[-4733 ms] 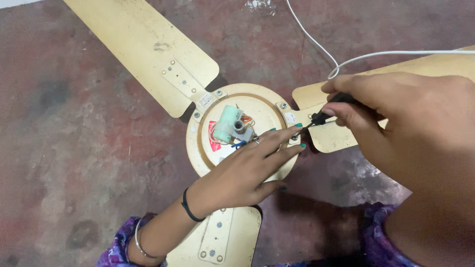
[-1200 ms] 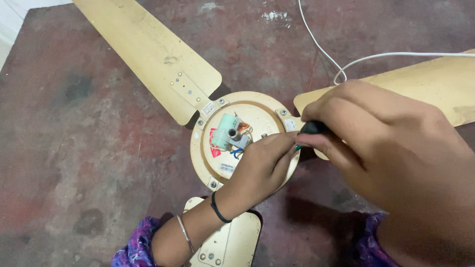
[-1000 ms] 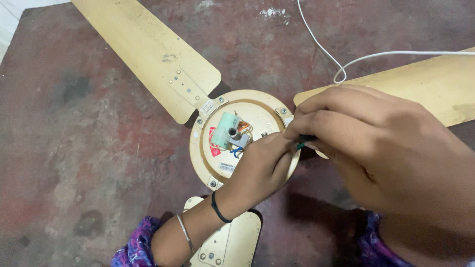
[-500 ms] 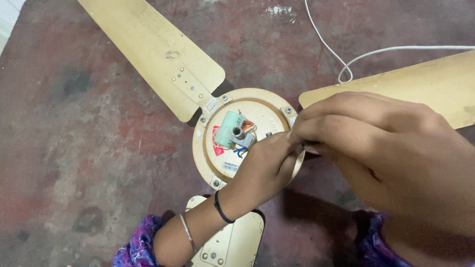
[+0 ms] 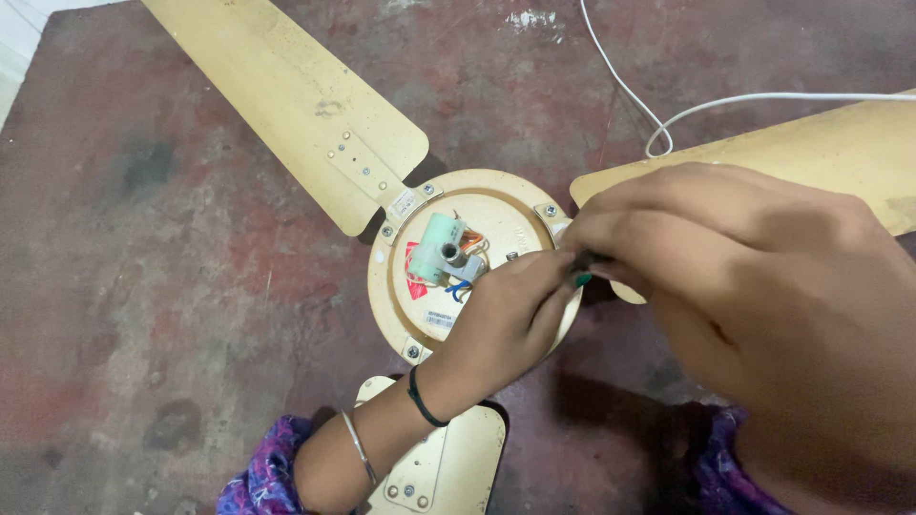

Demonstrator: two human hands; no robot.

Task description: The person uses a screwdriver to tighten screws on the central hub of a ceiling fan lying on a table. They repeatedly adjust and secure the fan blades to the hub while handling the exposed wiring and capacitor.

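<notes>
- Red sticker (image 5: 416, 274) and small white label (image 5: 440, 320) sit on the fan hub (image 5: 496, 205)
- Left hand (image 5: 506, 319) lies across the hub, fingers curled
- Right hand (image 5: 735, 257) pinches a dark tool (image 5: 584, 278) at the rim

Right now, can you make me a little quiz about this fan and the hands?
1. How many blades does the fan show?
2. True or false: the left hand rests on the fan's round middle.
3. Which lies on the floor? A: a white wire B: a red ball

Key: 1. Three. 2. True. 3. A. The right hand meets the left one at the rim, so its grip is hidden.
</notes>
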